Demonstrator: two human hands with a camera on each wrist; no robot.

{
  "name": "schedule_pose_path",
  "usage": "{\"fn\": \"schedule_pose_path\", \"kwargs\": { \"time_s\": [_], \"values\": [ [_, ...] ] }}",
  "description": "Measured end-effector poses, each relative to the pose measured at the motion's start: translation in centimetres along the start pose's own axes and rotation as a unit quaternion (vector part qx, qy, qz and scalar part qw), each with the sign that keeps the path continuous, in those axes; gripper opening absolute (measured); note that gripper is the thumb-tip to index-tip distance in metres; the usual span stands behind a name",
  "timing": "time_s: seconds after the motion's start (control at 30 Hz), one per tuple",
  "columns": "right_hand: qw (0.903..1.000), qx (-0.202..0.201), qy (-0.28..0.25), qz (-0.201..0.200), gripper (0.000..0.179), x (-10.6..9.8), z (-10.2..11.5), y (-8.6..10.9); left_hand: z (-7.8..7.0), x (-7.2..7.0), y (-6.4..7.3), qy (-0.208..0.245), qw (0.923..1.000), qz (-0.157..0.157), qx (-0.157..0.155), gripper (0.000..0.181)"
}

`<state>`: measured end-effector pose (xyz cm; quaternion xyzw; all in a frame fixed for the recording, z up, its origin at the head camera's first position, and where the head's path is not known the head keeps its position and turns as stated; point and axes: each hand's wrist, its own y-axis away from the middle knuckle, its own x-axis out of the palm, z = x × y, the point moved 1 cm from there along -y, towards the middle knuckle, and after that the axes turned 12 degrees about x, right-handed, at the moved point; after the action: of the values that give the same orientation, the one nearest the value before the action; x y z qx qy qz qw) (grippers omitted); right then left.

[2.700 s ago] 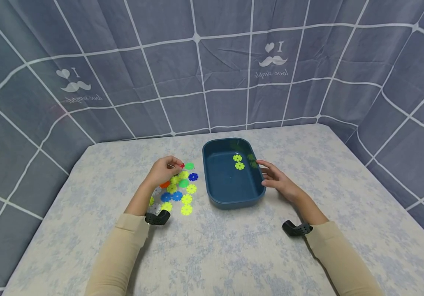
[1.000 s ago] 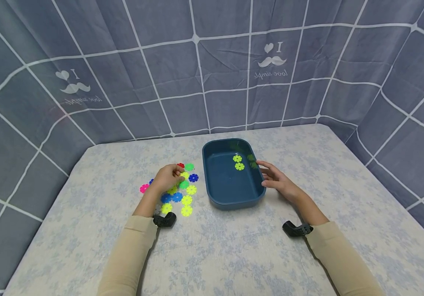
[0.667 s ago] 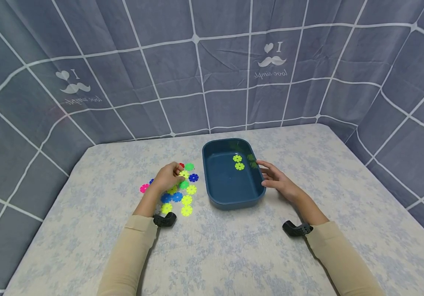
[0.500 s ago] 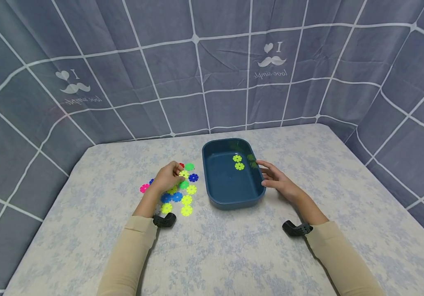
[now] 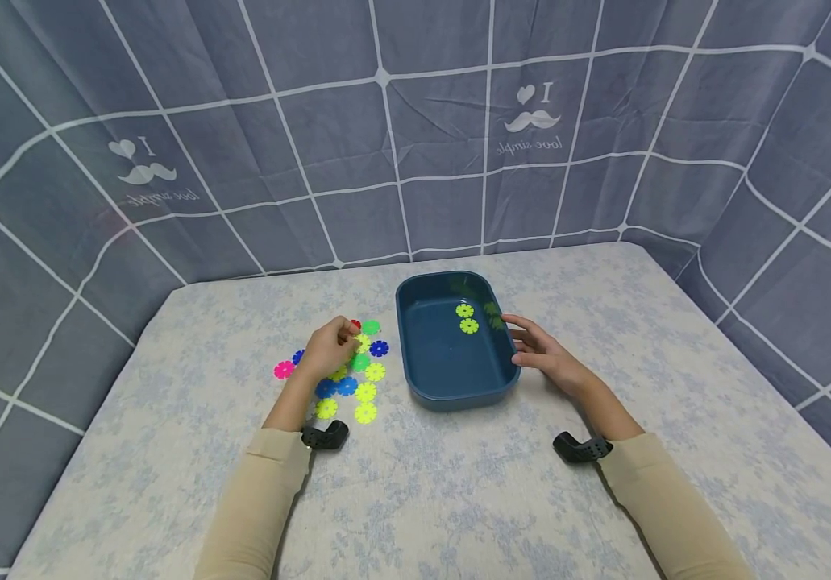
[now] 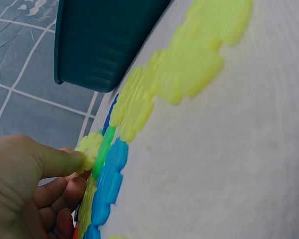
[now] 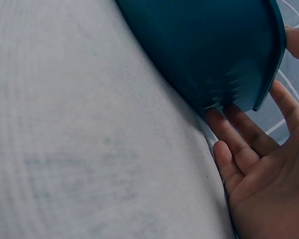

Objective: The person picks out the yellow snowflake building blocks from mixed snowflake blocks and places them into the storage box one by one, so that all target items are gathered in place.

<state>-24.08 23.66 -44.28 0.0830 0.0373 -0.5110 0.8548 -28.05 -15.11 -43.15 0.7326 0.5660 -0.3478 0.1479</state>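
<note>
In the head view my left hand (image 5: 330, 348) is over the left group of plastic snowflake discs. Its thumb and index finger pinch a yellow snowflake disc (image 6: 89, 150), seen plainly in the left wrist view; the other fingers curl beneath. Around it lie a green disc (image 5: 360, 362), a dark blue disc (image 5: 380, 348) and a red disc (image 5: 355, 325). My right hand (image 5: 549, 354) rests against the right side of the dark teal bin (image 5: 459, 399), fingers extended along the outer wall and thumb at the rim. Two yellow discs (image 5: 469, 326) lie inside the bin.
More discs are spread on the cloth-covered table (image 5: 444, 499): a pink disc (image 5: 284, 370), a light blue disc (image 5: 347, 387) and several yellow ones. Some sit hidden under the left hand and wrist. A grey checked curtain (image 5: 444, 121) hangs behind and at both sides.
My left hand has moved from the red disc slightly down and right to a yellow disc, which its fingertips now pinch. The right hand and the bin have stayed put.
</note>
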Motion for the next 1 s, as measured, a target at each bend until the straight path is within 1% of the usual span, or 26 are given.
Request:
{"fn": "schedule_pose_path", "kwargs": {
  "time_s": [0.2,0.37,0.67,1.0],
  "values": [
    [1.0,0.0,-0.001,0.003,0.071,0.0,0.0,0.0,0.0,-0.1,0.0,0.007,0.9998,-0.012,-0.015,0.012],
    [1.0,-0.002,0.0,0.004,0.071,0.0,0.1,0.0,-0.1,-0.2,-0.1,0.013,0.9996,-0.017,-0.015,0.012],
    [0.9999,-0.013,0.001,0.008,0.069,0.0,0.1,0.1,-1.4,-0.8,-0.2,0.025,0.9992,-0.031,-0.006,0.013],
    [0.9999,-0.01,0.0,0.007,0.07,-0.1,0.0,0.0,-2.2,-1.5,-0.7,0.016,0.9993,-0.031,0.015,0.013]
  ]
}}
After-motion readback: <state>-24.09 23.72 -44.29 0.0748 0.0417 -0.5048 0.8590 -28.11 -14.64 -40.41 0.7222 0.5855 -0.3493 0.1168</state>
